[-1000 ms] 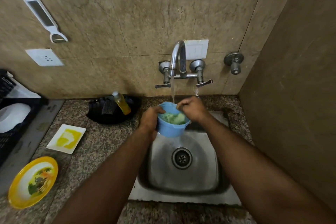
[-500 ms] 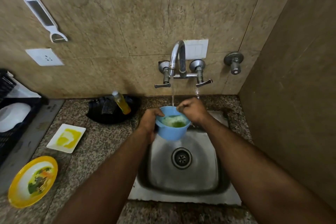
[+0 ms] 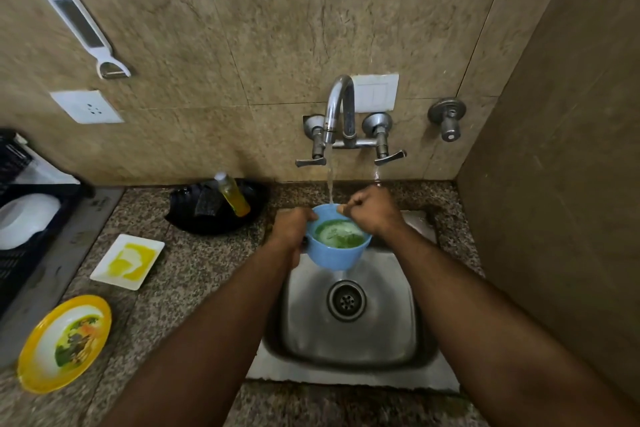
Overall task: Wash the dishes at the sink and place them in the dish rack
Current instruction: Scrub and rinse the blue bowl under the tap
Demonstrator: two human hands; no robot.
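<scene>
Evidently the left hand (image 3: 292,230) grips the blue cup (image 3: 334,246) below the tap (image 3: 337,107) to catch water; the right hand (image 3: 372,210), clenched at its rim, seemingly scrubs.

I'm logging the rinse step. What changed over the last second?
The blue plastic cup sank slightly and tipped toward the camera, now holding foamy green water. Left hand keeps its grip, right hand stays at the rim, and the tap still runs.
</scene>
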